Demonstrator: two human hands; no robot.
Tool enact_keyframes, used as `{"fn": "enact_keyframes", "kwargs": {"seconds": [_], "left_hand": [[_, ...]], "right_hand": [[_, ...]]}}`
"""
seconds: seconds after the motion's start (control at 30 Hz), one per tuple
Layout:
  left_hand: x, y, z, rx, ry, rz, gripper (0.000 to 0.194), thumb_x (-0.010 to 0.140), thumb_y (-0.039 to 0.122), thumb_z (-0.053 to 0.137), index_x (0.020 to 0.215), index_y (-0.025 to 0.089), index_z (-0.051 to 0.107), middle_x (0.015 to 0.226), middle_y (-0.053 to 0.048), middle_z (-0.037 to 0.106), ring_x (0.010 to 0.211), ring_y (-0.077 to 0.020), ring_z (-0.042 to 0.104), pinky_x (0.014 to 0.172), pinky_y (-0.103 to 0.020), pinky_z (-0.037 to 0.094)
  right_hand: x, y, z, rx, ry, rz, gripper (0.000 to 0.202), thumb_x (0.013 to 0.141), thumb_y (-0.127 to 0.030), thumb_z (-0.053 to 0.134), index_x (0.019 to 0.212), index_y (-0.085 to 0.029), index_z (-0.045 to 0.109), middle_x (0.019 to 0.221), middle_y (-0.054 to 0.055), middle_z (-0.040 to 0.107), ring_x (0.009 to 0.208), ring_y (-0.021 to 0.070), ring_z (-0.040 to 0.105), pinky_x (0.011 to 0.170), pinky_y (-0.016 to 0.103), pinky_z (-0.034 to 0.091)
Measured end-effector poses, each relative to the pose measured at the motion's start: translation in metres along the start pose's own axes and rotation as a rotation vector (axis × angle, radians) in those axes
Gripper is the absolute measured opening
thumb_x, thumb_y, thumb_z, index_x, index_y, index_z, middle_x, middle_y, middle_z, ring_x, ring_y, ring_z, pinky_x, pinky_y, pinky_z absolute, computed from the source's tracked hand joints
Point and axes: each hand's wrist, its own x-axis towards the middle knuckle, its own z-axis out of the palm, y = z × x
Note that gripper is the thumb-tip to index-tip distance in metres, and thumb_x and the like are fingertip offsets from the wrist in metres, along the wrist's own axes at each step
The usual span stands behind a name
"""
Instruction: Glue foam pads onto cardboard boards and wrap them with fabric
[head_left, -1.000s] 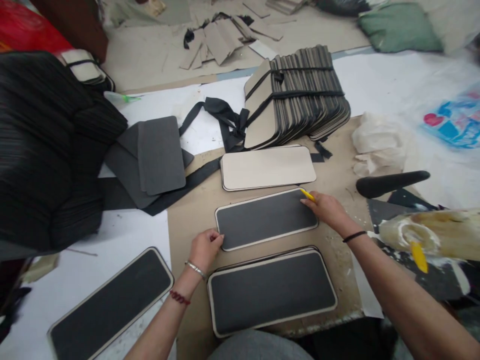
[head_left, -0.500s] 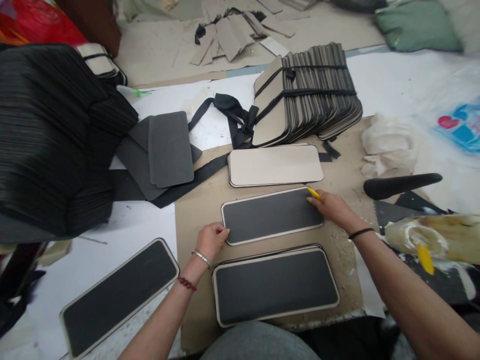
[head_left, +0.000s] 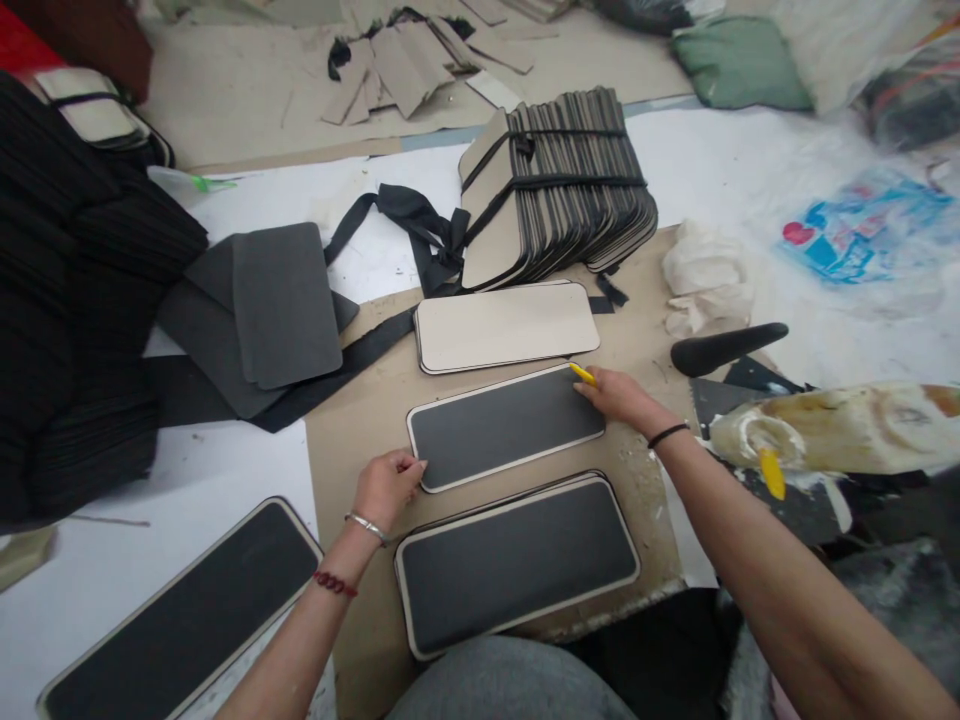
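Note:
In front of me lies a dark grey rounded panel with a pale border (head_left: 495, 430). My left hand (head_left: 386, 490) is closed, with thumb and fingers pinching the panel's lower left corner. At the right end, my right hand (head_left: 619, 395) has its fingers closed around a small yellow tool (head_left: 583, 374), whose tip points to the panel's upper right corner; those fingers also touch the panel. Nearer to me is a stack topped by a similar dark panel (head_left: 517, 560). Just beyond lies a small stack of beige boards (head_left: 510, 325).
A strapped bundle of boards (head_left: 562, 190) stands behind, with tall dark stacks (head_left: 75, 300) and loose grey sheets (head_left: 285, 305) leftward. Another bordered panel (head_left: 187, 620) lies at lower left. At right are a black-handled object (head_left: 727, 347) and a glue-smeared bottle (head_left: 840, 425).
The view has shifted, so everything appears further left. Both hands keep about the same places on the panel, and the yellow tool stays in my right hand.

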Motion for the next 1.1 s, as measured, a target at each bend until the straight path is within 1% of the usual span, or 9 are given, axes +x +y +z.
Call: {"fn": "enact_keyframes", "kwargs": {"seconds": [0.3,0.4,0.47,0.53,0.63,0.77,0.93,1.03,1.1], "left_hand": [[-0.002,0.003,0.000,0.037,0.015,0.001,0.022,0.066,0.038,0.052,0.053,0.020,0.053,0.042,0.002,0.054,0.044,-0.0134,0.051,0.048,-0.024,0.036],[-0.006,0.008,-0.002,0.063,0.006,0.024,0.021,0.067,0.037,0.052,0.054,0.020,0.051,0.044,0.003,0.052,0.044,-0.0131,0.050,0.048,-0.024,0.034],[-0.009,0.012,-0.004,0.138,0.021,0.062,0.020,0.069,0.035,0.051,0.055,0.021,0.048,0.046,0.003,0.051,0.047,-0.0129,0.049,0.049,-0.024,0.034],[-0.013,0.015,-0.006,0.256,0.055,0.118,0.018,0.072,0.033,0.051,0.059,0.021,0.047,0.049,0.004,0.050,0.048,-0.0132,0.048,0.050,-0.024,0.033],[-0.018,0.019,-0.006,0.384,0.125,0.237,0.006,0.075,0.027,0.049,0.075,0.021,0.050,0.059,0.003,0.050,0.056,-0.0153,0.051,0.054,-0.025,0.037],[-0.019,0.019,-0.002,0.466,0.225,0.491,0.025,0.075,0.016,0.048,0.099,0.018,0.056,0.088,-0.007,0.055,0.082,-0.0197,0.054,0.077,-0.030,0.044],[-0.015,0.014,0.008,0.640,0.260,0.690,0.039,0.071,0.003,0.046,0.103,0.019,0.062,0.105,-0.011,0.056,0.093,-0.0239,0.050,0.084,-0.037,0.043],[-0.013,0.009,0.012,0.692,0.281,0.762,0.045,0.068,0.000,0.047,0.105,0.020,0.063,0.110,-0.011,0.056,0.098,-0.0254,0.048,0.083,-0.038,0.043],[-0.010,0.008,0.013,0.690,0.291,0.810,0.041,0.070,0.002,0.047,0.104,0.019,0.064,0.108,-0.012,0.057,0.097,-0.0251,0.048,0.083,-0.038,0.044]], "right_hand": [[0.002,0.002,0.002,0.031,0.004,-0.025,0.030,0.090,-0.031,0.042,0.110,-0.012,0.054,0.099,0.013,0.065,0.088,0.0213,0.061,0.075,0.025,0.041],[0.001,0.000,0.001,0.007,0.010,-0.020,0.031,0.090,-0.032,0.041,0.109,-0.012,0.054,0.100,0.015,0.065,0.089,0.0219,0.061,0.074,0.026,0.041],[-0.002,-0.002,-0.001,-0.012,0.015,0.003,0.031,0.090,-0.034,0.042,0.107,-0.012,0.056,0.099,0.016,0.065,0.089,0.0230,0.062,0.073,0.027,0.041],[-0.006,-0.003,-0.004,-0.024,0.026,0.052,0.034,0.088,-0.040,0.043,0.103,-0.013,0.058,0.096,0.016,0.066,0.088,0.0246,0.062,0.070,0.029,0.042],[-0.015,0.001,-0.011,-0.030,0.090,0.121,0.038,0.086,-0.046,0.046,0.098,-0.013,0.059,0.093,0.016,0.067,0.087,0.0265,0.063,0.066,0.029,0.042],[-0.029,0.008,-0.019,0.014,0.172,0.153,0.032,0.089,-0.038,0.042,0.094,-0.012,0.060,0.085,0.015,0.068,0.083,0.0233,0.063,0.067,0.026,0.042],[-0.039,0.006,-0.016,0.284,0.054,0.128,0.027,0.090,-0.031,0.040,0.093,-0.012,0.059,0.069,0.007,0.066,0.057,0.0146,0.061,0.057,0.021,0.041],[-0.033,0.003,-0.009,0.239,0.099,0.089,0.023,0.088,-0.032,0.046,0.091,-0.014,0.060,0.076,0.010,0.067,0.067,0.0178,0.062,0.058,0.022,0.040],[-0.025,0.003,-0.003,0.188,0.135,0.076,0.024,0.085,-0.037,0.051,0.089,-0.015,0.060,0.081,0.011,0.067,0.075,0.0208,0.062,0.060,0.024,0.039]]}}
